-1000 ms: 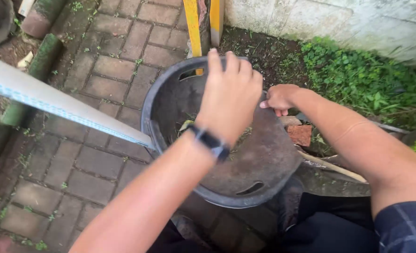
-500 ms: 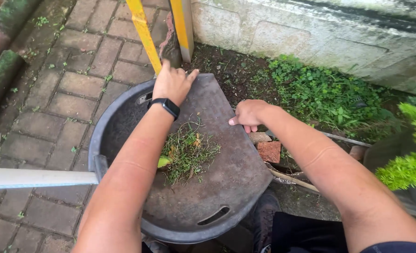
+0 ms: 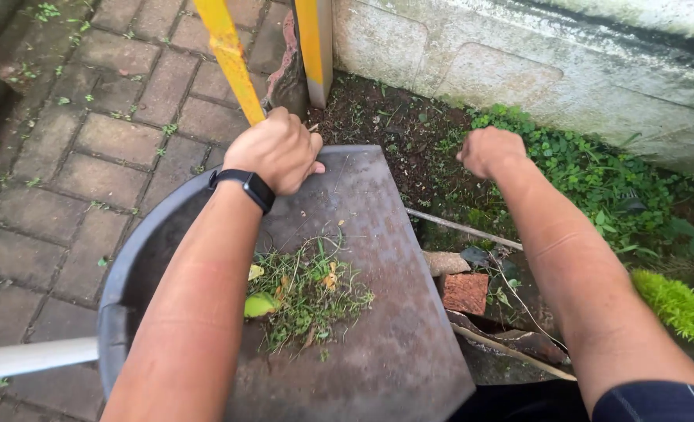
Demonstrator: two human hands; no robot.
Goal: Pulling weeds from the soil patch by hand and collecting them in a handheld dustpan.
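Down over the round black tub (image 3: pixel 132 270), the left hand (image 3: pixel 275 150) is curling its fingers onto the far edge of the flat dark board (image 3: pixel 378 312) lying across the tub — grasping it, a black wristband (image 3: pixel 245 186) showing at the wrist. Pulled weeds (image 3: pixel 304 289) are lying heaped on the board. The right hand (image 3: pixel 489 150) is hanging clenched above the soil bed (image 3: pixel 394 133) near the green ground cover (image 3: pixel 597 180) — whether anything sits inside the fist, I cannot tell.
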